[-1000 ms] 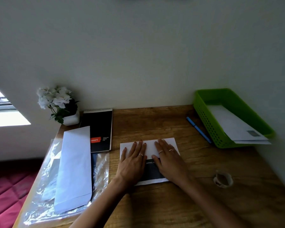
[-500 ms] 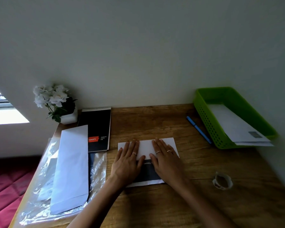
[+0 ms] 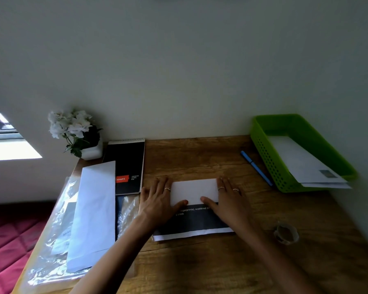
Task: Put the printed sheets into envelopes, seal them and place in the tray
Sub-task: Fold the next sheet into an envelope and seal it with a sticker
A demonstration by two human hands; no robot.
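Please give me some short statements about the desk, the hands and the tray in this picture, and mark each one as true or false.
1. Both hands press flat on the folded printed sheet. True: the left hand and the right hand lie on it with straight fingers.
2. The green tray holds no envelopes. False: white envelopes already lie in it, sticking out over its near rim.
3. The blue pen lies inside the tray. False: it lies on the desk, just left of the tray.
4. A long white envelope lies on clear plastic wrap at the left of the desk. True.
5. The tape roll is in the right hand. False: it sits on the desk, apart from that hand.
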